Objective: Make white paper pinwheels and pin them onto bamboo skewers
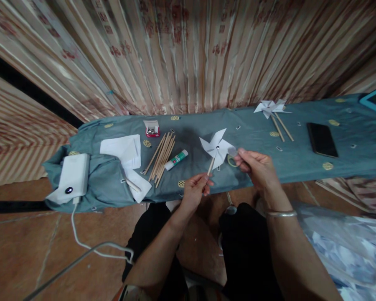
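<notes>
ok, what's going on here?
A person's left hand grips a white paper pinwheel by its wooden stick. The right hand is at one blade's tip; whether it pinches the paper is too small to tell. Finished-looking pinwheels lie off to the right, near a phone. Loose sticks and a glue stick lie to the left.

Beyond the left hand (194, 188), a white four-bladed matt paper pinwheel (214, 149) is showing a glossy round silver metal pin (217, 147).
</notes>
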Available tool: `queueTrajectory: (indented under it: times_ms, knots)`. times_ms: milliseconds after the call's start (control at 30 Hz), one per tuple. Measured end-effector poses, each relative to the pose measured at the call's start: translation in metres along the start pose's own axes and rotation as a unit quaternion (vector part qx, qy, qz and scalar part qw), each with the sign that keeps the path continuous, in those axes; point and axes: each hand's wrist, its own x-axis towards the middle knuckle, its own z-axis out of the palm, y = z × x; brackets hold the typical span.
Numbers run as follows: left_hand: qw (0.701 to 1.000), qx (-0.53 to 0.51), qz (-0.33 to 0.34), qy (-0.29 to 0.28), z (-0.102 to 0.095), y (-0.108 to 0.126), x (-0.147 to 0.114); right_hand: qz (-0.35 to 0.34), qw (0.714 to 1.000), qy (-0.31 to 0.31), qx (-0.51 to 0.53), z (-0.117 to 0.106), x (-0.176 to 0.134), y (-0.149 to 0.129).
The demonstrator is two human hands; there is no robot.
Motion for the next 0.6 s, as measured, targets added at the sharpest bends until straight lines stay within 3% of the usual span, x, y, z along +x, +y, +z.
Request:
queueTrajectory:
  times_ms: [100, 167, 367, 600]
  knots:
    - [0.999, -0.001, -0.020, -0.027, 0.001, 0.000, -0.002, -0.063, 0.992, 0.107, 0.030, -0.008, 0.007, 0.000]
    - [0.998, 0.001, -0.032, -0.046, 0.002, 0.000, -0.003, -0.074, 0.989, 0.128, 0.028, -0.011, 0.011, 0.004]
    - [0.997, 0.013, -0.044, -0.068, 0.002, -0.002, -0.004, 0.011, 0.998, 0.044, 0.044, -0.005, 0.011, 0.014]
    - [0.997, 0.017, -0.047, -0.055, 0.002, -0.001, -0.004, 0.027, 0.997, 0.047, 0.055, 0.001, 0.010, 0.014]
